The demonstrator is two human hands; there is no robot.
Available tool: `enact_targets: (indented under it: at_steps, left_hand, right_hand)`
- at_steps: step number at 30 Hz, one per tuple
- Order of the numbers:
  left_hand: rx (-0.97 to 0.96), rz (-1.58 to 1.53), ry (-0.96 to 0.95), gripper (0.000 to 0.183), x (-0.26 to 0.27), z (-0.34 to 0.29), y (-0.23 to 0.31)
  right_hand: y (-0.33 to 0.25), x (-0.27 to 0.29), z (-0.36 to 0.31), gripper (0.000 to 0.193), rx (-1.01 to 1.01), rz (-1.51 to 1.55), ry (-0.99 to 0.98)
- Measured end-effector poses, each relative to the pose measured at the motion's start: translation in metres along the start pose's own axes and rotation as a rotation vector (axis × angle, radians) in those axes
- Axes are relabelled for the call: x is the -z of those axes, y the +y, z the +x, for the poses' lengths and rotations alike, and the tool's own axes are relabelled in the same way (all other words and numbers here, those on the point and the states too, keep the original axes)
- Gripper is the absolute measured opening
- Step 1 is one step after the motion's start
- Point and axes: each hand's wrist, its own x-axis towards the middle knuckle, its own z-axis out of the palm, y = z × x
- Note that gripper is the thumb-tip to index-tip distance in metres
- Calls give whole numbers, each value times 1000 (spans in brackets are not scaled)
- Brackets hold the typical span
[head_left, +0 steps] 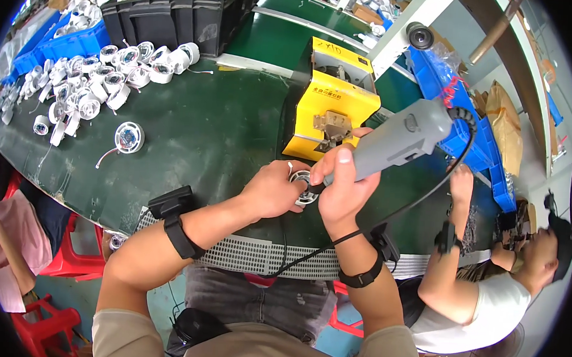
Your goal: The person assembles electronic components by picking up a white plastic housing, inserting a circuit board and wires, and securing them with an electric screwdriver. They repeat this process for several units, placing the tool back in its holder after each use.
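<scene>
The step in hand looks like fastening: the left hand (272, 189) grasps a small round white part (305, 194) by its edge, keeping it low over the green surface (197, 127) in front of the person's body, while the right hand (344, 188) is closed around the lower end of a grey power screwdriver (396, 139). The tool slants down to the left, its dark tip at the face of the part; whether a screw sits under it is hidden by the fingers. Its black cord (470, 127) loops away from the back end. Just beyond the hands stands a yellow machine (333, 103), probably a screw feeder. The next move seems to call for a firm left grip and the tool brought squarer to the part, so that the bit does not slip. One similar loose part (129, 137) lies to the left, apart from a heap of white parts (114, 80) near a black bin (177, 24), presumably more pieces for the same work.
</scene>
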Motion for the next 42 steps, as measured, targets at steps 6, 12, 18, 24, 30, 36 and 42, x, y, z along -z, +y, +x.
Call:
enact_targets:
  at_steps: [6, 12, 18, 24, 30, 36, 42]
  left_hand:
    - [-92, -34, -6, 30, 4, 3, -4]
    - [-246, 1016, 559, 48, 85, -30, 47]
    - [-377, 1179, 1162, 62, 116, -39, 54]
    - [-271, 777, -17, 23, 83, -53, 70]
    - [-631, -132, -167, 44, -1, -18, 8]
    - [-744, 304, -17, 54, 6, -23, 23]
    - [-920, 687, 96, 49, 17, -20, 27]
  right_hand:
    - [0, 3, -7, 44, -29, 70, -169]
    - [12, 75, 39, 63, 191, -53, -67]
    - [59, 181, 102, 80, -304, -1428, 18]
    - [19, 137, 56, 53, 109, -967, 89]
    - [-12, 68, -1, 67, 267, -596, -375]
    - [1, 65, -11, 48, -227, 25, -347]
    - [9, 85, -1, 23, -653, 189, -426]
